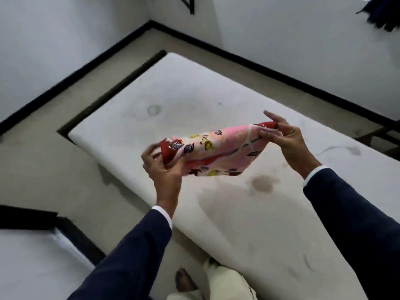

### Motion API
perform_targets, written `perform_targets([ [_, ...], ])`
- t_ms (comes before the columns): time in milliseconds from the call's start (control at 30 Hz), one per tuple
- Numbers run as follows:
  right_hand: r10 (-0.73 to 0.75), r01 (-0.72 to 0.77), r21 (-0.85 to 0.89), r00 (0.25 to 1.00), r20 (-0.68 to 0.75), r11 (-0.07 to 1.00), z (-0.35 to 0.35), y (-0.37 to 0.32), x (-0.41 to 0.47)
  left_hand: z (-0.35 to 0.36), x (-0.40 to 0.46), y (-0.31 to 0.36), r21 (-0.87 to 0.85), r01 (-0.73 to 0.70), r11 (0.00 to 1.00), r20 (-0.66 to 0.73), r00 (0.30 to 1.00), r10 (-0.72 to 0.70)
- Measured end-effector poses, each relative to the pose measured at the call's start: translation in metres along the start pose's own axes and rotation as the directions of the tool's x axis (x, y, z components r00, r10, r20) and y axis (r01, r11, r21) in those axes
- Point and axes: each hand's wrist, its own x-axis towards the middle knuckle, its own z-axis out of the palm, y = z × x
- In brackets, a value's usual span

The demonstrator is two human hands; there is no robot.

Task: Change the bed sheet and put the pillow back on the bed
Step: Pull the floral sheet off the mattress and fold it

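Observation:
A folded pink bed sheet (218, 148) with red, yellow and dark leaf prints hangs in the air above a bare white mattress (184, 100). My left hand (161, 167) grips its lower left end with curled fingers. My right hand (285, 137) pinches the upper right corner between thumb and fingers, the index finger sticking out. The mattress lies on the floor and shows several stains. No pillow is in view.
White walls with a black skirting (65, 81) meet in a corner beyond the mattress. Beige floor (43, 165) surrounds it. A dark curtain (383, 11) hangs at top right. My foot (184, 280) and light trouser leg stand at the mattress's near edge.

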Motion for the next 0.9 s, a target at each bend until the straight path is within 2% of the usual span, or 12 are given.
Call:
perform_targets([
  [67,-0.075,0.078,0.087,0.997,-0.033,0.993,-0.003,-0.025,-0.007,-0.002,0.013,0.030,0.130,-0.227,0.965,0.078,0.973,0.218],
  [100,-0.097,0.103,0.128,0.994,-0.056,0.986,-0.003,-0.035,-0.009,-0.003,0.021,0.038,0.146,-0.301,0.942,0.135,0.950,0.283],
  [200,-0.107,0.122,0.199,0.991,-0.081,0.972,-0.005,-0.052,-0.010,-0.002,0.037,0.050,0.053,-0.288,0.956,0.241,0.933,0.268],
  [300,-0.023,0.043,0.242,0.996,-0.085,0.969,-0.005,-0.055,-0.010,0.001,0.045,0.050,0.110,-0.264,0.958,0.299,0.928,0.222],
  [433,0.076,-0.055,0.284,0.995,-0.065,0.957,-0.005,-0.046,-0.003,0.014,0.051,0.048,0.102,-0.243,0.965,0.398,0.899,0.184],
  [567,0.171,-0.164,0.265,0.985,-0.004,0.950,-0.012,-0.019,0.018,0.027,0.078,0.021,0.234,-0.152,0.960,0.500,0.866,0.015],
  [633,0.259,-0.258,0.175,0.966,0.021,0.950,-0.015,0.013,0.033,0.035,0.097,-0.007,0.353,-0.109,0.929,0.501,0.861,-0.090],
  [700,0.374,-0.372,0.055,0.927,-0.031,0.927,-0.016,0.061,0.051,0.041,0.114,-0.048,0.494,-0.061,0.867,0.496,0.839,-0.223],
  [800,0.525,-0.562,-0.133,0.818,-0.233,0.816,-0.016,0.139,0.055,0.037,0.126,-0.115,0.629,0.061,0.775,0.394,0.834,-0.385],
  [833,0.577,-0.621,-0.181,0.780,-0.242,0.763,-0.014,0.165,0.052,0.033,0.126,-0.137,0.686,0.095,0.722,0.339,0.836,-0.432],
  [900,0.685,-0.688,-0.325,0.714,-0.146,0.649,-0.002,0.201,0.040,0.024,0.118,-0.171,0.784,0.134,0.606,0.262,0.814,-0.519],
])
